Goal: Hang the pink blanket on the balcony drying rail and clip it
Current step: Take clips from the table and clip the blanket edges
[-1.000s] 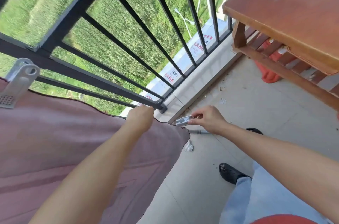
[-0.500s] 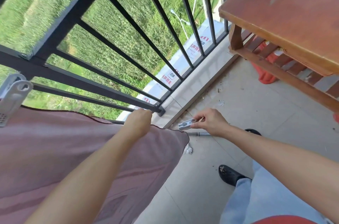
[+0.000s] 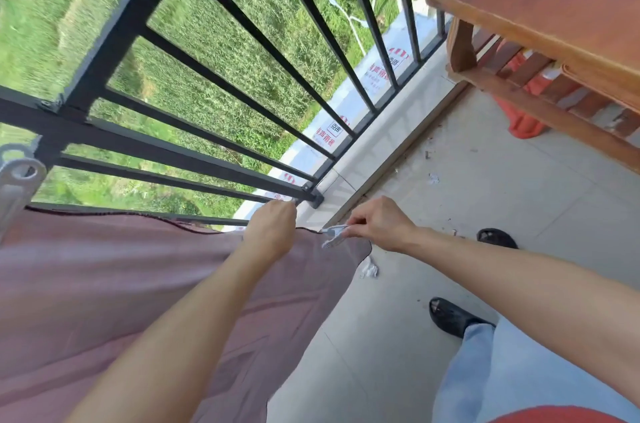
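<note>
The left hand (image 3: 272,230) is closed on the top edge of the pink blanket (image 3: 114,284), pressing it at the black balcony rail (image 3: 166,148). The right hand (image 3: 381,223) pinches a small white clip (image 3: 334,235) just beside the blanket's corner. The blanket hangs over the rail. A bigger white clip (image 3: 17,183) sits on its far left edge.

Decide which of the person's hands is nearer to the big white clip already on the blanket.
Left. The left hand grips the blanket edge, though well right of the white clip; the right hand is farther right.
</note>
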